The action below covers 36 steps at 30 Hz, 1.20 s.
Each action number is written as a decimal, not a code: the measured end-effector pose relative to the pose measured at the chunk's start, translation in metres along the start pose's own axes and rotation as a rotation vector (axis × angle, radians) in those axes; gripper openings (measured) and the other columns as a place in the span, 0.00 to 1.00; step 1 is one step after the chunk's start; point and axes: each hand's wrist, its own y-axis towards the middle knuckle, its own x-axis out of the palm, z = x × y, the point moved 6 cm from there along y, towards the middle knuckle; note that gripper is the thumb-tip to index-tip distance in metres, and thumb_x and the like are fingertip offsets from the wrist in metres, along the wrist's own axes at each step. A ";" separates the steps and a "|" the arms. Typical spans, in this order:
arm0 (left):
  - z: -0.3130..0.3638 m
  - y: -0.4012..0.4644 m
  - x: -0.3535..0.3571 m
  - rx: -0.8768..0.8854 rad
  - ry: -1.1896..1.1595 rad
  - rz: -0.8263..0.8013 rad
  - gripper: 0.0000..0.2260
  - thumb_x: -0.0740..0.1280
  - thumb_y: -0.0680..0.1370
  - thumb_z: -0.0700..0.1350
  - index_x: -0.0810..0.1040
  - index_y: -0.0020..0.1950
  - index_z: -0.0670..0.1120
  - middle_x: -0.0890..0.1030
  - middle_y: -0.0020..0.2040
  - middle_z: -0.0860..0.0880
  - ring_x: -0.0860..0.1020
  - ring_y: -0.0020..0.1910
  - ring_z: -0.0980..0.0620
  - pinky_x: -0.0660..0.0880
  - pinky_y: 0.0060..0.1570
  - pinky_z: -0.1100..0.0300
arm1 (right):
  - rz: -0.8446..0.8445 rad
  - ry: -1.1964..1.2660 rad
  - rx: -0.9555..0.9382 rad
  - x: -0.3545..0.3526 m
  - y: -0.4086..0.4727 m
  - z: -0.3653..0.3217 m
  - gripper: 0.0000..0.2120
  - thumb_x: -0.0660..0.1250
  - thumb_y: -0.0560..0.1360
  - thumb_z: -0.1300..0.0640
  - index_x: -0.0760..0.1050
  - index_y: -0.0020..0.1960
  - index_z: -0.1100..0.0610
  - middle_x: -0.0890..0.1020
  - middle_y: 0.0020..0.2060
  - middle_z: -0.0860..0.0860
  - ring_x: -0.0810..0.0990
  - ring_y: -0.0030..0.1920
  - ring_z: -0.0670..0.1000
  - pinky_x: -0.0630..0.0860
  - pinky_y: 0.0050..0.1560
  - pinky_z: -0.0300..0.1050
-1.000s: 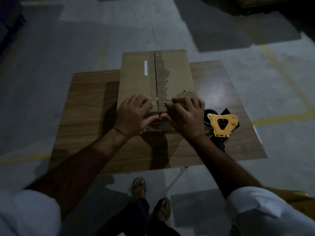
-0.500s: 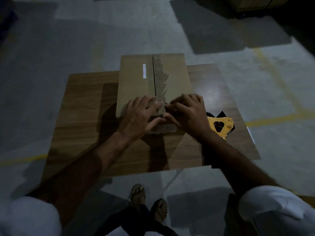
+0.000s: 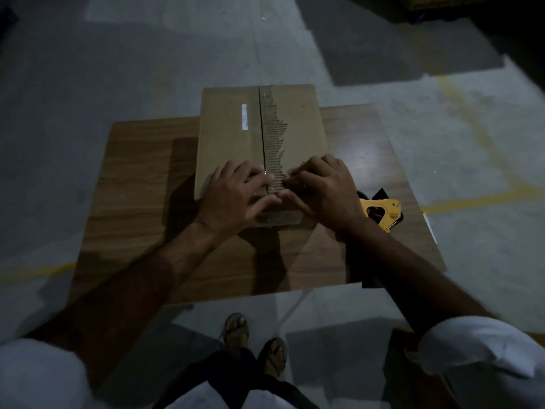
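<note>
Since a second ago your hands have crept closer together at the near end of the box, your left fingers have flattened where they were bent, and your right forearm now hides more of the dispenser.

The grey floor, marked with yellow lines, lies all round the wooden table. The cardboard box stands on the table toward its twelve o'clock edge, flaps closed. Your left hand lies on the box's six o'clock end, its fingers spread and fairly straight, pressing the left flap. Your right hand mirrors it on the right flap, fingers bent with the tips at the seam. I cannot tell whether they pinch tape or only press. The yellow tape dispenser lies on the table at that hand's three o'clock, partly behind the wrist. The seam runs from twelve to six down the lid, and just to its right a torn strip shows bare ribbing. A small white label sits on the left flap.

You look to be sealing the seam — rubbing its near end down. The next move calls for firm strokes over the six o'clock edge onto the front wall, with the flaps held butted together. The ribbed tear will likely grip tape poorly, so press harder there.
</note>
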 end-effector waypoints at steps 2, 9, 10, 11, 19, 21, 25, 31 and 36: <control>-0.001 -0.003 0.003 0.027 0.028 0.043 0.22 0.70 0.78 0.61 0.82 0.64 0.48 0.80 0.59 0.46 0.73 0.53 0.45 0.70 0.49 0.52 | 0.061 -0.046 -0.011 0.005 -0.003 -0.001 0.19 0.70 0.78 0.39 0.85 0.52 0.55 0.84 0.50 0.53 0.78 0.48 0.56 0.72 0.47 0.51; 0.006 -0.012 0.014 0.014 0.232 -0.018 0.38 0.84 0.61 0.58 0.76 0.67 0.48 0.79 0.62 0.44 0.71 0.55 0.43 0.74 0.47 0.48 | 0.093 -0.207 0.023 0.024 -0.033 -0.003 0.26 0.77 0.73 0.40 0.83 0.63 0.56 0.83 0.62 0.56 0.77 0.59 0.59 0.71 0.58 0.56; 0.007 -0.011 0.013 0.002 0.230 -0.021 0.38 0.84 0.61 0.59 0.76 0.66 0.48 0.78 0.62 0.44 0.71 0.55 0.43 0.74 0.48 0.48 | 0.079 -0.205 0.022 0.023 -0.032 -0.005 0.26 0.77 0.72 0.40 0.83 0.62 0.56 0.83 0.62 0.55 0.77 0.59 0.59 0.71 0.58 0.56; 0.007 -0.010 0.010 0.000 0.213 -0.016 0.36 0.83 0.63 0.60 0.77 0.66 0.48 0.78 0.61 0.44 0.72 0.55 0.43 0.74 0.48 0.49 | 0.067 -0.202 0.022 0.021 -0.028 -0.005 0.25 0.78 0.71 0.40 0.83 0.61 0.55 0.83 0.61 0.55 0.77 0.58 0.60 0.71 0.58 0.56; 0.004 -0.011 0.009 0.033 0.163 0.050 0.25 0.74 0.75 0.62 0.82 0.64 0.46 0.81 0.59 0.44 0.77 0.51 0.41 0.73 0.47 0.48 | 0.098 -0.162 -0.036 0.014 -0.021 0.000 0.22 0.74 0.75 0.36 0.84 0.57 0.54 0.84 0.57 0.53 0.79 0.54 0.59 0.71 0.55 0.55; 0.008 -0.014 0.013 0.013 0.191 0.027 0.27 0.77 0.72 0.61 0.81 0.65 0.46 0.81 0.60 0.44 0.78 0.52 0.40 0.72 0.47 0.48 | 0.089 -0.180 -0.020 0.016 -0.024 -0.001 0.22 0.74 0.75 0.38 0.84 0.58 0.54 0.84 0.58 0.53 0.78 0.55 0.59 0.71 0.55 0.55; 0.008 -0.011 0.005 -0.011 0.158 -0.012 0.32 0.82 0.66 0.60 0.80 0.64 0.46 0.80 0.60 0.44 0.75 0.54 0.41 0.73 0.49 0.48 | -0.028 -0.180 -0.039 0.013 -0.021 0.000 0.25 0.76 0.72 0.39 0.82 0.61 0.54 0.82 0.60 0.54 0.77 0.57 0.60 0.70 0.57 0.55; 0.003 -0.002 0.001 0.047 0.067 0.039 0.20 0.70 0.78 0.60 0.82 0.60 0.45 0.79 0.54 0.44 0.72 0.50 0.45 0.70 0.47 0.52 | 0.076 -0.085 -0.047 0.008 -0.004 0.003 0.19 0.71 0.77 0.37 0.84 0.52 0.53 0.82 0.49 0.53 0.77 0.49 0.56 0.68 0.52 0.51; 0.007 -0.014 0.014 0.018 0.170 0.016 0.30 0.79 0.67 0.60 0.81 0.63 0.47 0.80 0.58 0.44 0.73 0.52 0.43 0.73 0.47 0.49 | 0.089 -0.228 -0.070 0.019 -0.028 0.003 0.24 0.74 0.73 0.39 0.84 0.60 0.55 0.83 0.60 0.54 0.73 0.56 0.58 0.69 0.55 0.54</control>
